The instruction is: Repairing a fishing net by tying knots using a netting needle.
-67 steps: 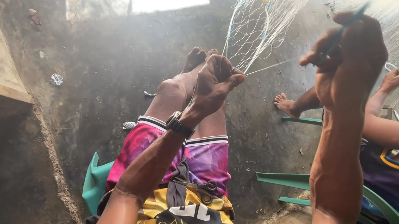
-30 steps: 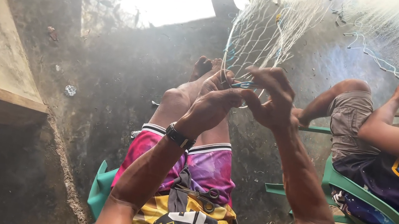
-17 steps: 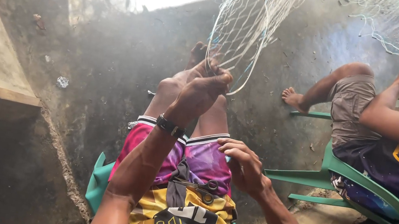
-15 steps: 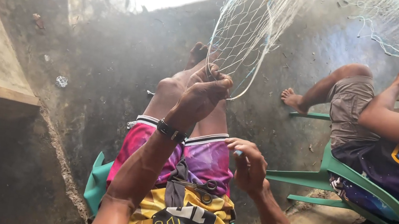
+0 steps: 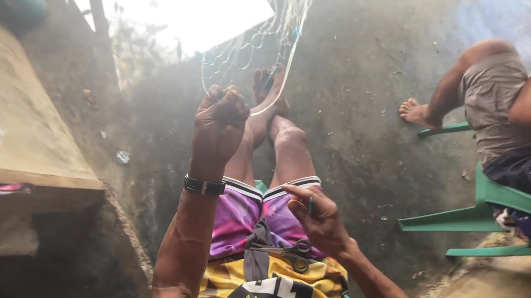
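Daylight flooding in from top centre, blowing out white | haze veiling the concrete floor | foreground sitting dimmer | edges bending, softening slightly

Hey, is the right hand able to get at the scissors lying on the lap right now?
Probably yes. The right hand hovers just above the scissors on the lap, with nothing between them. It already pinches a small thin tool, which may hamper a grip. The left hand is clenched on the net.
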